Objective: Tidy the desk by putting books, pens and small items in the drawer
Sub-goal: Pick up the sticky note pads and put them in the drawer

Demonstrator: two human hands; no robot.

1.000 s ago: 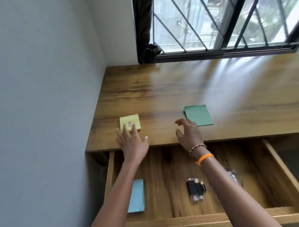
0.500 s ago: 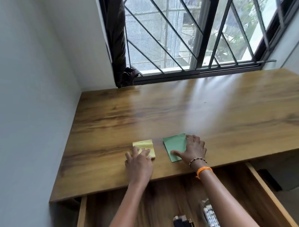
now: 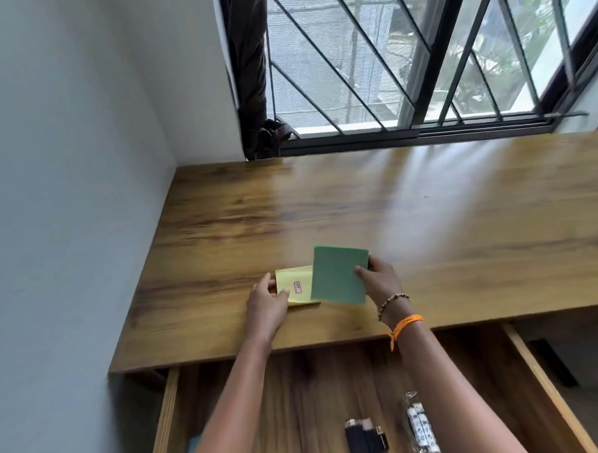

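My right hand (image 3: 379, 283) grips a green pad (image 3: 338, 274) by its right edge and holds it tilted up off the wooden desk (image 3: 427, 238). The green pad overlaps the right part of a yellow sticky-note pad (image 3: 295, 287), which my left hand (image 3: 267, 303) holds at its left edge, slightly raised above the desk. Below the desk's front edge the drawer (image 3: 538, 373) stands pulled out. Inside it lie black pens or markers (image 3: 365, 441) and a clear packet of small items (image 3: 419, 426).
A grey wall runs along the left side of the desk. A barred window (image 3: 417, 67) and a dark bunched curtain (image 3: 253, 70) stand at the back. A blue edge (image 3: 192, 447) of something shows at the drawer's lower left.
Both pads lay flat on the desk with my hands on them. Now my right hand has lifted the green pad and my left has taken hold of the yellow one.
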